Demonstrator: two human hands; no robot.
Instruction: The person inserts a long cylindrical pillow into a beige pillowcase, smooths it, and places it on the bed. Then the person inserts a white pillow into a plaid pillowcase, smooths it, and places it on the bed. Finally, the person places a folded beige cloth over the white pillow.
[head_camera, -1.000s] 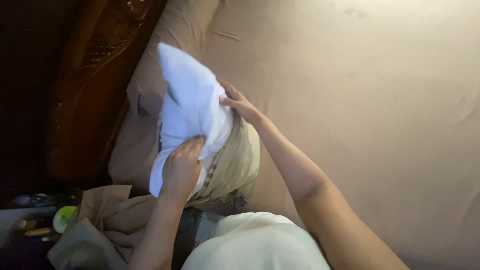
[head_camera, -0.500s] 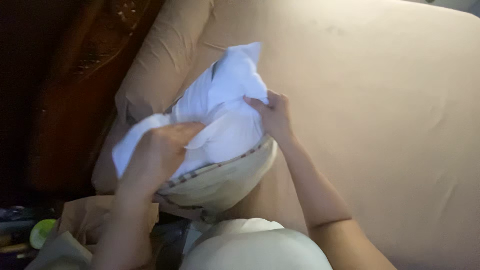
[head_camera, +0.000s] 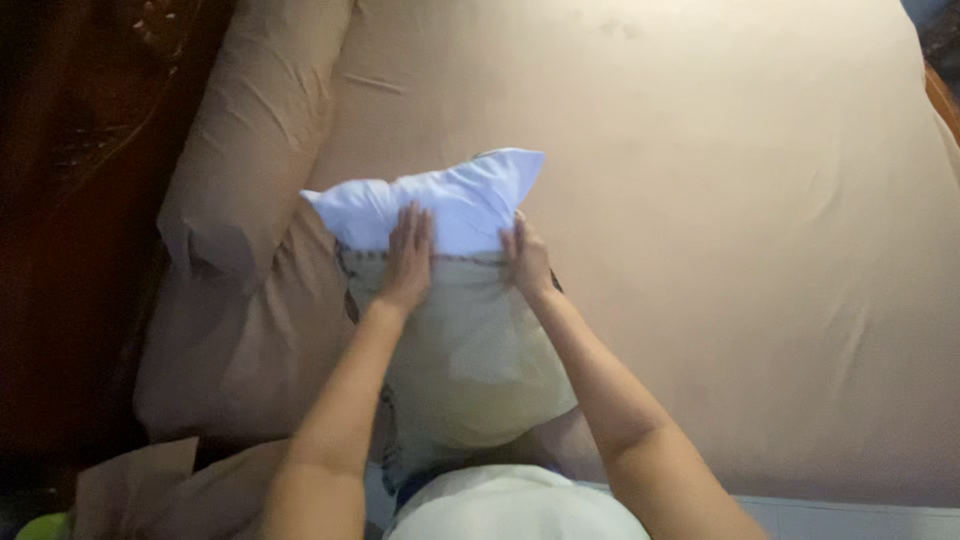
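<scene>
Dim warm light on bed sheet (head_camera: 720, 250); left edge deep in shadow; overall soft, slightly blurred.

Open bed to the right, crowded to the left

The tan sheet (head_camera: 720, 250) lies bare right of the right hand (head_camera: 527, 258); a tan pillow (head_camera: 255, 130) and dark wooden headboard (head_camera: 90, 200) (close together) crowd the left hand (head_camera: 406, 258).

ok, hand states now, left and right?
Left hand: open, flat on the pillow.
Right hand: fingers on the pillow, grip unclear.
</scene>
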